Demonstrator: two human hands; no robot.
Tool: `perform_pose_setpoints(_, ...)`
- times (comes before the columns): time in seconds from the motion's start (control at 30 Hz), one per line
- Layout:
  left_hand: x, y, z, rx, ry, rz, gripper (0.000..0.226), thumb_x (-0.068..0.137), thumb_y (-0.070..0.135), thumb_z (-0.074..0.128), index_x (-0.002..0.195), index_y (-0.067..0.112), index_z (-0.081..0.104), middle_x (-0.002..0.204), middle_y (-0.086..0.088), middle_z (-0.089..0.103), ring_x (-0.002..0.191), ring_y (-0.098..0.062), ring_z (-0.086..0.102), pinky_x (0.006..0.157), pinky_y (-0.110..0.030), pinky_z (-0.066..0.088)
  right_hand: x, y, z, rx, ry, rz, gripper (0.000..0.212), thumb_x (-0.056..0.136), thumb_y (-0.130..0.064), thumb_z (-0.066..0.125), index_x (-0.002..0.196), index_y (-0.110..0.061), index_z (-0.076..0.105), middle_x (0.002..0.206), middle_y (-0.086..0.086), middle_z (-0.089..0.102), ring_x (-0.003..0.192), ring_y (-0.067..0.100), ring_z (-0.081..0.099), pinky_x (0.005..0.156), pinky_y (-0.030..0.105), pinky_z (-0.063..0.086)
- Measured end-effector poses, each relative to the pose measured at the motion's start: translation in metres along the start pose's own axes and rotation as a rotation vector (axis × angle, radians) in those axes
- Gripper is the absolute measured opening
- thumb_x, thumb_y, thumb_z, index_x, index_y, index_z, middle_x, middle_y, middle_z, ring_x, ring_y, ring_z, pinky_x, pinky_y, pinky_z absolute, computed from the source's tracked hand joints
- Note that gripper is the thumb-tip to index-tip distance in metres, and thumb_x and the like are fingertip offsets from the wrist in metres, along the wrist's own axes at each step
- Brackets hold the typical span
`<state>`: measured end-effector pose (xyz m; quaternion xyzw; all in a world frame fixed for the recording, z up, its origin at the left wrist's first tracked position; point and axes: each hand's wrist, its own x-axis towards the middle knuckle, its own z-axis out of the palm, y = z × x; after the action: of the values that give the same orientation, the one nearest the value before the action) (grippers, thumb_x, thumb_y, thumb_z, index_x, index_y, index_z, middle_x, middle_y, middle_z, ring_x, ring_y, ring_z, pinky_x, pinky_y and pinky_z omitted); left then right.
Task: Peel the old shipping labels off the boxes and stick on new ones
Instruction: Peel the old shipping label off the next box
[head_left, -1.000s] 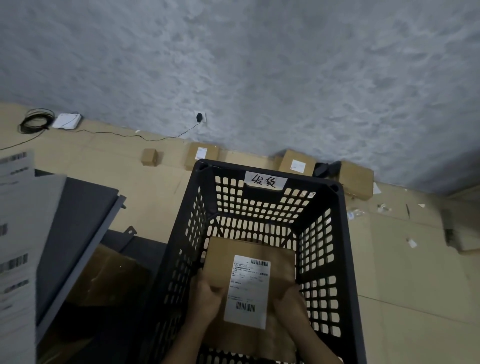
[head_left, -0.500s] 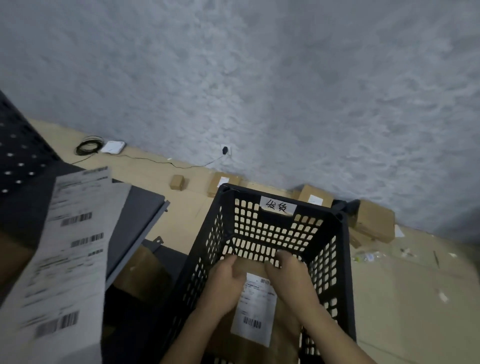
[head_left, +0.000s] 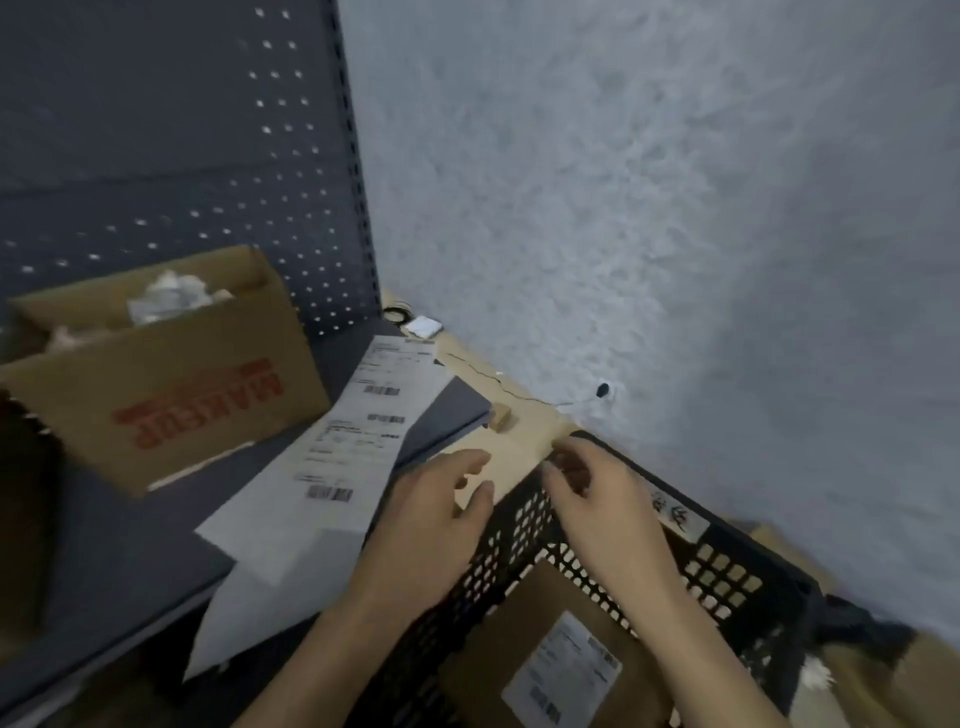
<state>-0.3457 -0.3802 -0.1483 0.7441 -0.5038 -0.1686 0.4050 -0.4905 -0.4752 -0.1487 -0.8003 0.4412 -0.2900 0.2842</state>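
Lettering in blurred red, upside down on the carton, looks like MAKEUP. Labelled box lies in the crate. Left hand is spread and right hand loosely curled, both empty above the rim.

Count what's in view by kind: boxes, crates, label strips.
Black crate: 1
Cardboard boxes: 3 (labelled box in the crate, open box on the shelf, small box on the floor)
Label strip: 1
Total: 5
Brown shapes at lower right are too blurred to count.
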Motion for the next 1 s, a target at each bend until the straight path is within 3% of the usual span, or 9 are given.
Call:
perform_pose_setpoints(0.1, -0.021, -0.01, -0.045, 0.034, 0.127, -0.006, 0.021, 0.096, 0.028, 0.057, 0.115, 0.027, 0.066, 0.104, 0.019, 0.066, 0.095, 0.007, 0.058, 0.08, -0.016, 0.051, -0.002, -0.036, 0.011, 0.057, -0.077, -0.1, 0.031, 0.096, -0.037, 0.055, 0.126, -0.032, 0.059, 0.11, -0.017, 0.062, 0.092, -0.01, 0.054, 0.073, 0.004, 0.041)
perform_pose_setpoints(0.2, -0.043, -0.03, -0.092, 0.094, 0.252, -0.053, 0.022, 0.096, 0.028, 0.056, 0.116, 0.028, 0.066, 0.101, 0.026, 0.062, 0.094, 0.013, 0.055, 0.071, -0.006, 0.045, -0.002, -0.072, 0.032, 0.103, -0.149, -0.174, 0.024, 0.095, -0.035, 0.056, 0.118, -0.032, 0.063, 0.106, -0.018, 0.064, 0.096, -0.004, 0.059, 0.084, 0.021, 0.052)
perform_pose_setpoints(0.37, -0.089, -0.068, -0.169, 0.147, 0.374, -0.183, 0.026, 0.097, 0.033, 0.053, 0.121, 0.036, 0.061, 0.107, 0.029, 0.06, 0.091, 0.013, 0.057, 0.071, -0.006, 0.046, -0.013, -0.134, 0.081, 0.111, -0.282, -0.288, 0.027, 0.095, -0.035, 0.056, 0.121, -0.032, 0.063, 0.104, -0.02, 0.064, 0.09, -0.009, 0.058, 0.076, 0.008, 0.045)
perform_pose_setpoints(0.53, -0.141, -0.099, -0.244, 0.133, 0.524, -0.246, 0.022, 0.096, 0.03, 0.056, 0.116, 0.036, 0.064, 0.095, 0.026, 0.066, 0.087, 0.009, 0.06, 0.07, -0.01, 0.048, -0.034, -0.208, 0.134, 0.159, -0.389, -0.381, 0.019, 0.094, -0.032, 0.059, 0.112, -0.039, 0.061, 0.096, -0.025, 0.062, 0.088, -0.011, 0.058, 0.072, 0.007, 0.046)
perform_pose_setpoints(0.63, -0.166, -0.12, -0.285, 0.192, 0.634, -0.25, 0.018, 0.094, 0.023, 0.06, 0.105, 0.037, 0.066, 0.092, 0.025, 0.066, 0.088, 0.006, 0.06, 0.072, -0.005, 0.043, -0.046, -0.249, 0.167, 0.181, -0.435, -0.42, 0.017, 0.093, -0.032, 0.06, 0.105, -0.045, 0.057, 0.094, -0.024, 0.064, 0.089, -0.008, 0.06, 0.075, 0.008, 0.046)
perform_pose_setpoints(0.73, -0.18, -0.137, -0.319, 0.236, 0.679, -0.285, 0.021, 0.094, 0.024, 0.059, 0.112, 0.035, 0.065, 0.101, 0.028, 0.062, 0.088, 0.01, 0.057, 0.071, 0.004, 0.035, -0.052, -0.28, 0.198, 0.158, -0.493, -0.449, 0.022, 0.095, -0.035, 0.058, 0.115, -0.041, 0.058, 0.102, -0.024, 0.062, 0.095, -0.008, 0.058, 0.079, 0.01, 0.046)
perform_pose_setpoints(0.8, -0.187, -0.155, -0.342, 0.288, 0.665, -0.314, 0.026, 0.095, 0.028, 0.057, 0.12, 0.031, 0.063, 0.111, 0.025, 0.059, 0.096, 0.015, 0.049, 0.079, 0.005, 0.03, -0.053, -0.297, 0.219, 0.135, -0.513, -0.467, 0.026, 0.095, -0.037, 0.056, 0.121, -0.039, 0.057, 0.107, -0.025, 0.059, 0.1, -0.008, 0.055, 0.085, 0.014, 0.046)
perform_pose_setpoints(0.9, -0.197, -0.184, -0.369, 0.393, 0.669, -0.382, 0.031, 0.092, 0.03, 0.058, 0.123, 0.026, 0.062, 0.119, 0.014, 0.056, 0.119, -0.008, 0.047, 0.098, -0.017, 0.034, -0.055, -0.315, 0.241, 0.105, -0.501, -0.503, 0.034, 0.095, -0.038, 0.055, 0.129, -0.036, 0.054, 0.119, -0.022, 0.054, 0.109, -0.006, 0.05, 0.093, 0.015, 0.043)
perform_pose_setpoints(1.0, -0.2, -0.205, -0.385, 0.428, 0.637, -0.48, 0.043, 0.09, 0.036, 0.058, 0.131, 0.021, 0.057, 0.131, 0.002, 0.053, 0.127, -0.021, 0.045, 0.105, -0.035, 0.039, -0.051, -0.328, 0.257, 0.06, -0.458, -0.567, 0.036, 0.095, -0.035, 0.057, 0.131, -0.032, 0.054, 0.12, -0.019, 0.052, 0.108, -0.005, 0.047, 0.086, 0.008, 0.036)
